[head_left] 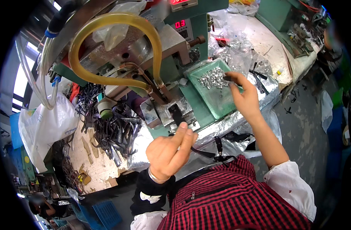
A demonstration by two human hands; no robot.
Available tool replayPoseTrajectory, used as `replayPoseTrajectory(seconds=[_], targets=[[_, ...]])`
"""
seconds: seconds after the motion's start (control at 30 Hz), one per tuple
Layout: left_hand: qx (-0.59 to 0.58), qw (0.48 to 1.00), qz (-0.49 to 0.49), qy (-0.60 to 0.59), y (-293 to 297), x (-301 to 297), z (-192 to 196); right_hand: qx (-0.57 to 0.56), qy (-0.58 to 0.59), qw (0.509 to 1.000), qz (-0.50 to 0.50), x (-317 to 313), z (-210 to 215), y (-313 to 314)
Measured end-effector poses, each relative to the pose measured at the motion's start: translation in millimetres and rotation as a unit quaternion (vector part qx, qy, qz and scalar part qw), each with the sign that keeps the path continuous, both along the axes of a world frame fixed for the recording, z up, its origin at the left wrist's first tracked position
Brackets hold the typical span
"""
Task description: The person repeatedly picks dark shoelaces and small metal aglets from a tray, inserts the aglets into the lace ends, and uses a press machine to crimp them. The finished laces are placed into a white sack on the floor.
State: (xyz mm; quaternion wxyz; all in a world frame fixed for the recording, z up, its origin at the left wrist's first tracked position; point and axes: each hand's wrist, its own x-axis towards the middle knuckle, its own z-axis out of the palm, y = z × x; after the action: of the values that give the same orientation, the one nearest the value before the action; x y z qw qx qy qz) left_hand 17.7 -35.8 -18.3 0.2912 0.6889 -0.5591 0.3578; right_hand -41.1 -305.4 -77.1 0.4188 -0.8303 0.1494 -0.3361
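My left hand [168, 155] pinches a long flat black strip [177, 114], shaped like an eyeglass temple. Its far end lies in the metal fixture [160, 115] of a green bench machine, under two copper-coloured electrode arms [160, 92]. To the right, my right hand [245, 97] reaches over the rim of a green tray [221, 109]. Its thumb and forefinger, dark at the tip, come close together at the edge of a heap of small shiny metal parts [214, 78]. Whatever lies between those fingertips is too small to make out.
A thick yellow hose [118, 17] loops above the fixture. Many black strips [114, 134] pile up at the left, beside a white plastic bag [49, 126]. More black pieces [219, 147] lie on foil at the near edge. Clear bags [237, 46] crowd behind the tray.
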Motion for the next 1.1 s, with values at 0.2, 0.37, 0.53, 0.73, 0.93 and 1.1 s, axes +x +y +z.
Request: replayPoseTrajectory(seconds=[0.2,0.37,0.53,0.73,0.93,1.1], targets=[[-0.008,1.0,0.005,0.017,-1.8,1.9,-10.3,0.09,-0.053,0.994,-0.034,25.8,3.1,-10.2],[-0.002,1.0,-0.001,0.009,0.9,6.9,-14.5,-0.01,0.051,0.999,-0.006,3.0,-7.2,-8.5],[-0.072,0.996,0.017,0.059,-6.9,-3.4,-16.7,-0.187,0.131,0.972,-0.048,0.0,-25.3,1.4],[0.0,0.986,0.074,0.148,44.5,-47.1,5.9,-0.129,0.078,0.987,-0.049,7.0,-34.8,16.3],[0.002,0.922,0.357,0.147,128.1,2.7,-1.0,-0.061,-0.016,0.998,0.009,9.6,-21.4,21.9],[0.185,0.859,0.444,0.177,111.1,57.4,-67.8,-0.004,-0.013,1.0,0.015,30.1,-18.8,35.7]])
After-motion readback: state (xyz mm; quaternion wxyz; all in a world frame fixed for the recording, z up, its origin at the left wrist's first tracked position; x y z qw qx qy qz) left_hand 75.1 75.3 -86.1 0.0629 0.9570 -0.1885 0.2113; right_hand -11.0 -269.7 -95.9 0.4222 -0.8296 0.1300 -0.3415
